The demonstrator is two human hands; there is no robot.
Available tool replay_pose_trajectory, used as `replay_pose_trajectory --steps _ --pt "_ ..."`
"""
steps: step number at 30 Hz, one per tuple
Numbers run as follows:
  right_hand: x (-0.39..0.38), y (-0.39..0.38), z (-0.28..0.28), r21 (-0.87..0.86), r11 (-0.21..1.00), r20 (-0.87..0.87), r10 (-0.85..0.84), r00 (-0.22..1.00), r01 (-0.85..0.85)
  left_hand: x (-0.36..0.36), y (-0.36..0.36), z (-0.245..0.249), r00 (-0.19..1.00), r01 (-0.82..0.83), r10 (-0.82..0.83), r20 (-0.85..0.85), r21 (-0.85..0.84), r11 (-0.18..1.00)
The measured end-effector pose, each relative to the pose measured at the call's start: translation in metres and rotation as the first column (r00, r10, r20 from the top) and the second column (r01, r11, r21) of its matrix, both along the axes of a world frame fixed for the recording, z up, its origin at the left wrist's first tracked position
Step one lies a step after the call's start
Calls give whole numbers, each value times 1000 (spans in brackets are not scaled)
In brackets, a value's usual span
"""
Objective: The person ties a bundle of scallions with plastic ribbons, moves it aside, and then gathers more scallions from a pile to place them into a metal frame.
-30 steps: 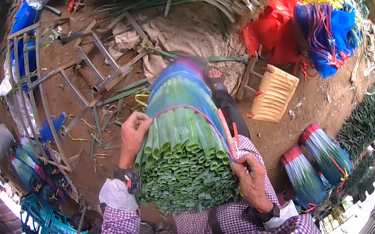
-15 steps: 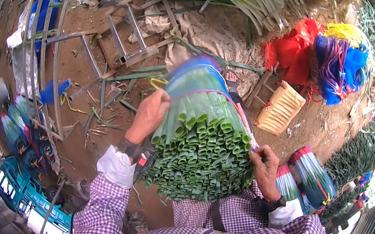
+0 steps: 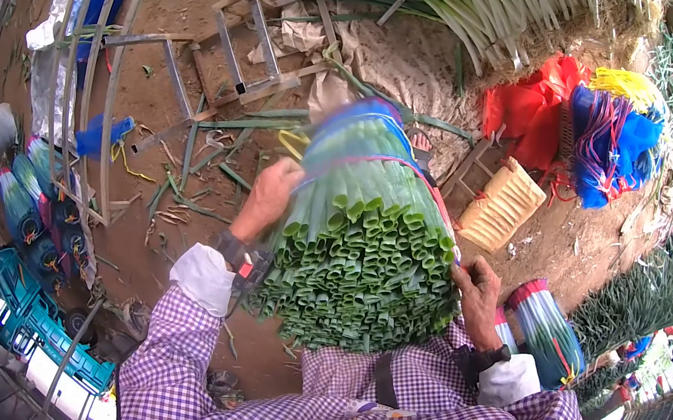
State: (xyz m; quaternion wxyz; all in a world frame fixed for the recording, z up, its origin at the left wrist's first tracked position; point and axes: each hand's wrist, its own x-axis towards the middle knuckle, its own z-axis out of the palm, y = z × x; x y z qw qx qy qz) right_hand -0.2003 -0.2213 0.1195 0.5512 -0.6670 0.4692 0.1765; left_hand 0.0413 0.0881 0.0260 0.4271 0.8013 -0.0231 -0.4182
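Observation:
A thick bundle of green onions [image 3: 361, 277] leans toward me, its cut hollow green ends facing up and close to my body. Around its far part sits a mesh bag [image 3: 365, 125], blue at the far end, with a pink-red edge running across the leaves. My left hand [image 3: 269, 196] is closed at the bundle's left side, fingertips pinching the bag's edge. On the opposite side, my right hand [image 3: 476, 296] has thumb and fingers pressed together on the bag's edge near the cut ends.
Loose onions [image 3: 480, 10] lie at the back. Metal frames [image 3: 246, 59] stand left. Red mesh bags [image 3: 534, 110], blue mesh bags [image 3: 605, 140] and a tan padded seat [image 3: 503, 202] are on the right. Bagged bundles [image 3: 547, 333] lie beside my right arm; a teal cart [image 3: 38, 319] is lower left.
The camera view has shifted slightly, so the surroundings sit differently. Both hands stay at the bundle's sides, with only slight movement of the fingers against the bag's edge.

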Motion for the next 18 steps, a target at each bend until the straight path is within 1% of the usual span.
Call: replay_pose_trajectory --steps 1,2,4,7,8,9,13,16,17,18 --pt "-1 -1 0 5 1000 1 3 1000 -3 -2 1 5 1000 -22 21 -17 -36 999" --pt "0 -1 0 10 1000 1 5 1000 -5 -7 3 13 998 -39 38 -57 -12 999" --pt "2 -3 -3 17 1000 17 20 1000 -20 -18 3 50 988 -76 81 -129 39 996" --pt "6 -6 1 31 997 16 70 997 -71 -34 1 116 944 -139 155 -292 76 987" --pt "7 -8 2 29 997 21 76 997 -76 -40 -4 134 953 -120 139 -271 85 989" --pt "6 -8 0 27 996 26 79 997 -79 -55 -2 137 958 -145 157 -238 69 987" --pt "2 -7 0 30 998 31 62 998 -63 -94 -9 132 941 -294 293 -171 20 956" --pt "-1 -12 1 16 997 39 71 997 -71 -98 -21 141 976 -204 210 -59 91 975" --pt "-3 -11 4 10 997 37 73 997 -74 -101 -22 136 973 -228 230 -21 63 972" --pt "-4 -8 10 6 997 34 75 997 -76 -101 -22 135 967 -251 252 -16 78 965"
